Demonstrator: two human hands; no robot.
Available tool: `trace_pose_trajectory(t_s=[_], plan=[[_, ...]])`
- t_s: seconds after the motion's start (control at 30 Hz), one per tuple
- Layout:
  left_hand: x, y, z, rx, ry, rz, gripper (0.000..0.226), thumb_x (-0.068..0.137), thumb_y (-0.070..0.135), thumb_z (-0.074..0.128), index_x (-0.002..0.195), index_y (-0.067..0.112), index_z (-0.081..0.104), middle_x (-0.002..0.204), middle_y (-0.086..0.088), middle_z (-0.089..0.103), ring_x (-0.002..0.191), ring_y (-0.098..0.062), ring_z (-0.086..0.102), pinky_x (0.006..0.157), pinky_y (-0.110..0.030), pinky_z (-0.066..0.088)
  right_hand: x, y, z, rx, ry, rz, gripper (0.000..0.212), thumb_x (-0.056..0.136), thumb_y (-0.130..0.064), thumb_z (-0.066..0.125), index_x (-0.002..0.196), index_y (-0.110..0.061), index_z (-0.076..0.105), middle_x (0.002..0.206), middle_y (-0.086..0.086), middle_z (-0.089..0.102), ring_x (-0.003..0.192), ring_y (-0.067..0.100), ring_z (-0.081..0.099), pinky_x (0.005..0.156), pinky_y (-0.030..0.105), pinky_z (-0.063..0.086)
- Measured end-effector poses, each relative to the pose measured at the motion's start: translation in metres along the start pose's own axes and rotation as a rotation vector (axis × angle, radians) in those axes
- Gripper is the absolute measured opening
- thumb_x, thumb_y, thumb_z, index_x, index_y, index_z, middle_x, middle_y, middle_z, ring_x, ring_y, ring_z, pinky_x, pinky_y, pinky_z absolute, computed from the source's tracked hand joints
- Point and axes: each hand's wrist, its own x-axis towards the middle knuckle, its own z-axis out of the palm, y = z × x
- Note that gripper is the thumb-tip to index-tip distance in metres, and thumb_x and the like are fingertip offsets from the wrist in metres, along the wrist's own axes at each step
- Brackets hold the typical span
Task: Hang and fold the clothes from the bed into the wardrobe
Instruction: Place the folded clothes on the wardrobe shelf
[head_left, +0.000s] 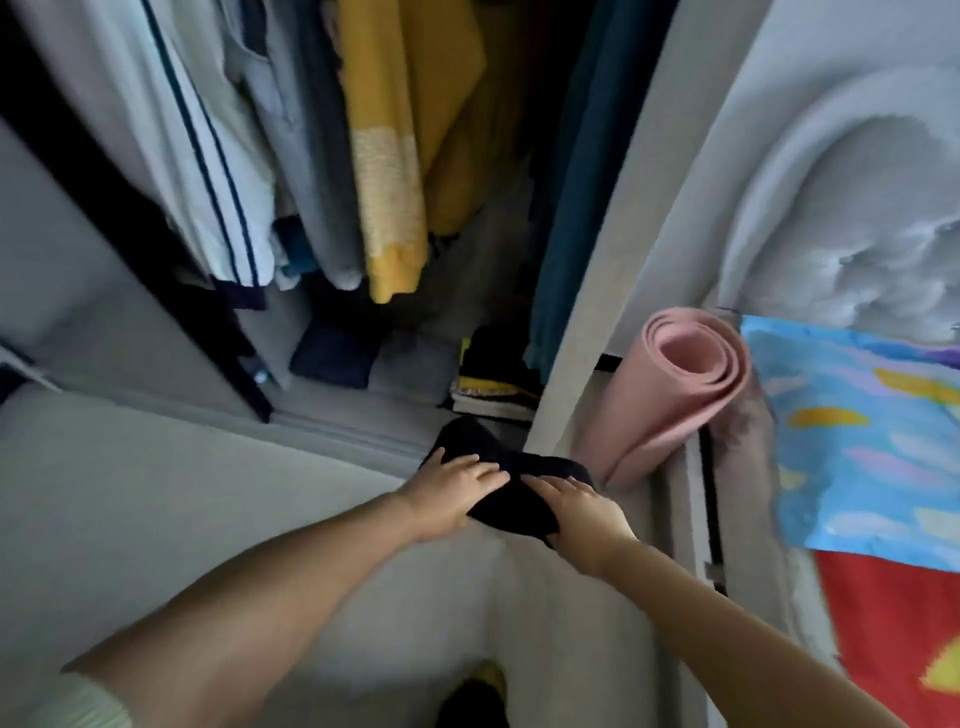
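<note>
Two hands on one dark folded garment (511, 483), held low in front of the open wardrobe (587, 270), just near of its floor edge. Left hand (451, 492) grips the garment's left side, fingers laid over the top, thumb underneath. Right hand (582, 509) grips the right side the same way, fingers spread across the top. Garment is bunched between them, clear of the floor.

Inside the wardrobe, hanging: white striped shirt (208, 171) far left, grey pieces beside it, yellow garment (395, 156) at centre, teal garment (582, 197) at right against the side panel. On the wardrobe floor: small stack of folded clothes (493, 384) at right, just beyond the held garment, and a dark folded item (332, 353) further left.

Right of the wardrobe: rolled pink mat (675, 395) leaning by the panel, colourful blue-and-red cloth (857, 441) beside it.
</note>
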Motion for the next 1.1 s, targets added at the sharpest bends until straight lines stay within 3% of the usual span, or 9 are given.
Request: trace_pose_trajectory(t_s=[0.13, 0.27, 0.67, 0.83, 1.0, 1.07, 1.1], plan=[[-0.006, -0.086, 0.011, -0.073, 0.007, -0.135, 0.071, 0.09, 0.011, 0.056, 0.15, 0.022, 0.021, 0.156, 0.001, 0.024, 0.142, -0.023, 0.022, 0.113, -0.051, 0.022, 0.091, -0.045, -0.018, -0.014, -0.042, -0.166, 0.07, 0.09, -0.025, 0.053, 0.151, -0.036, 0.018, 0.152, -0.006, 0.032, 0.138, 0.023, 0.033, 0.105, 0.037, 0.04], [-0.017, -0.167, 0.047, -0.153, 0.007, -0.249, 0.068, 0.088, 0.019, 0.059, 0.148, 0.023, 0.027, 0.154, 0.001, 0.029, 0.14, -0.024, 0.028, 0.112, -0.048, 0.026, 0.173, -0.1, -0.014, -0.097, -0.128, -0.266, 0.071, 0.092, -0.026, 0.053, 0.151, -0.034, 0.016, 0.151, -0.003, 0.033, 0.136, 0.026, 0.035, 0.101, 0.045, 0.044], [-0.005, -0.414, 0.149, -0.172, -0.019, -0.245, 0.069, 0.088, 0.02, 0.058, 0.149, 0.025, 0.025, 0.154, 0.003, 0.029, 0.141, -0.022, 0.027, 0.114, -0.044, 0.024, 0.39, -0.241, 0.045, -0.055, -0.127, -0.316, 0.067, 0.092, -0.019, 0.048, 0.15, -0.034, 0.02, 0.153, -0.007, 0.032, 0.138, 0.025, 0.033, 0.103, 0.037, 0.04], [0.047, -0.491, 0.199, -0.196, -0.036, -0.219, 0.071, 0.086, 0.02, 0.062, 0.148, 0.024, 0.028, 0.151, 0.002, 0.034, 0.138, -0.02, 0.034, 0.113, -0.038, 0.028, 0.489, -0.247, 0.088, -0.063, -0.188, -0.266, 0.07, 0.093, -0.023, 0.052, 0.152, -0.033, 0.015, 0.155, -0.002, 0.027, 0.139, 0.028, 0.031, 0.104, 0.039, 0.038], [0.136, -0.566, 0.226, -0.162, -0.105, -0.312, 0.073, 0.095, 0.024, 0.052, 0.151, 0.033, 0.005, 0.156, -0.006, 0.023, 0.139, -0.025, 0.03, 0.107, -0.028, 0.025, 0.606, -0.225, 0.095, -0.148, -0.145, -0.284, 0.071, 0.092, -0.029, 0.056, 0.152, -0.018, 0.019, 0.149, 0.011, 0.036, 0.131, 0.029, 0.041, 0.099, 0.035, 0.041], [0.171, -0.599, 0.224, -0.096, -0.026, -0.34, 0.073, 0.092, 0.021, 0.057, 0.152, 0.026, 0.015, 0.153, -0.008, 0.031, 0.133, -0.028, 0.039, 0.101, -0.03, 0.032, 0.654, -0.218, 0.087, -0.186, -0.052, -0.287, 0.067, 0.09, -0.026, 0.056, 0.149, -0.014, 0.026, 0.143, 0.017, 0.042, 0.125, 0.034, 0.047, 0.097, 0.038, 0.043], [0.192, -0.622, 0.225, -0.063, 0.087, -0.313, 0.073, 0.087, 0.017, 0.064, 0.15, 0.02, 0.026, 0.148, -0.012, 0.039, 0.127, -0.034, 0.046, 0.096, -0.034, 0.039, 0.683, -0.216, 0.085, -0.207, 0.03, -0.287, 0.065, 0.088, -0.024, 0.058, 0.147, -0.013, 0.032, 0.138, 0.019, 0.047, 0.12, 0.038, 0.051, 0.094, 0.042, 0.044]])
